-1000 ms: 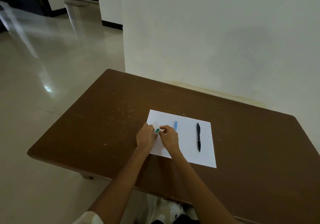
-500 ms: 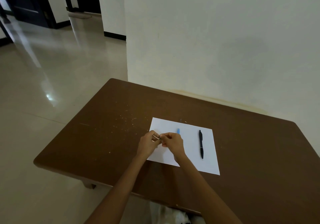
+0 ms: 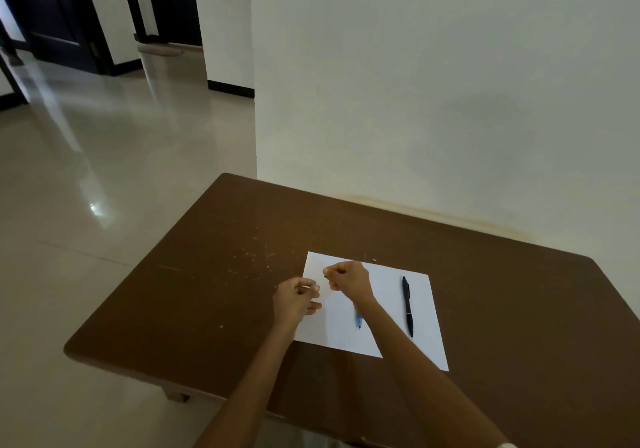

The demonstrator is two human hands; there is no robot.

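Two hands at work above one sheet of paper (image 3: 332, 330) on a brown table (image 3: 207, 274).

1. Left hand (image 3: 298, 300): over the paper's left edge, fingers curled, thumb and forefinger pinching a thin pale piece (image 3: 306, 286) that lies roughly level. What the piece is cannot be told.
2. Right hand (image 3: 348, 279): over the far left part of the paper, closed in a loose fist, fingertips pinching a small green piece (image 3: 325, 276), of which only a tip shows. The two pieces are near each other but apart, with a clear gap between the hands.
3. Blue pen part (image 3: 358, 321): blurred, lying on the paper just beside the right forearm.
4. Black pen (image 3: 407, 305): lying on the right part of the paper, roughly parallel to its right edge, apart from both hands.
5. Tan speck (image 3: 374, 259): on the table just beyond the paper's far edge.
6. Surroundings: pale wall (image 3: 450, 101) behind the table, glossy floor (image 3: 104, 188) to the left.
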